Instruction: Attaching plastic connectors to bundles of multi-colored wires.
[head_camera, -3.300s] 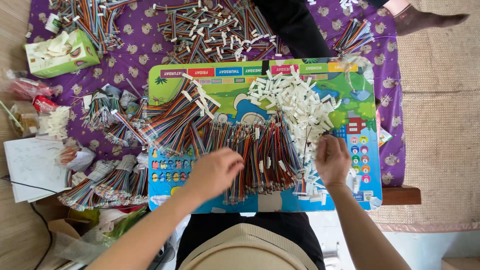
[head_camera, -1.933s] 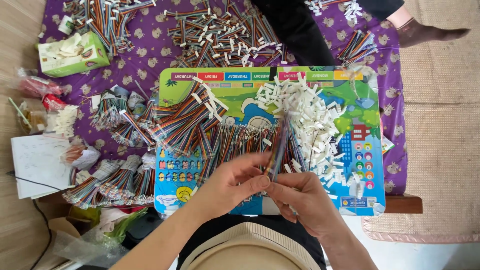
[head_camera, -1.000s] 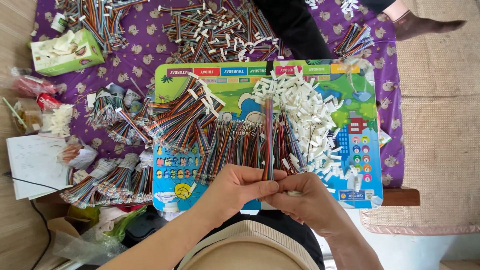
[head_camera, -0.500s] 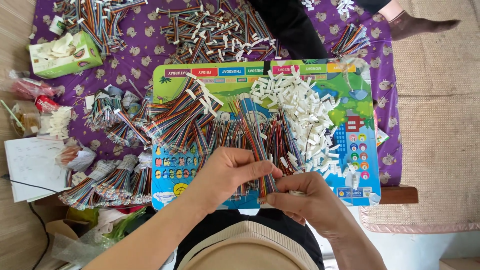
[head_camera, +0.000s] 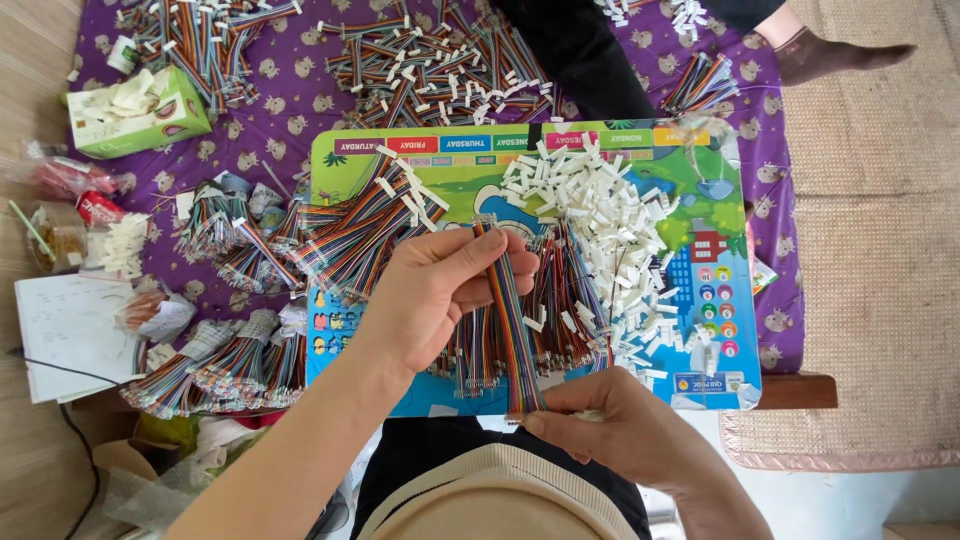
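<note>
Both hands are pinching a light, floppy rainbow ribbon cable (head_camera: 512, 310): left hand (head_camera: 440, 285) clamped at twelve o'clock, right hand (head_camera: 610, 425) gripping its six o'clock end.

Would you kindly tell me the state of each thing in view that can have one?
Ribbon cable: lifted, stretched between both hands.
Left hand: pinching the cable's upper part.
Right hand: gripping the cable's lower end.
White connectors: loose, heaped on the board.
Colourful board: flat on the purple cloth.
Tissue box: open, tissue sticking out.
Bundled cables: tied in bunches, lying left.
</note>
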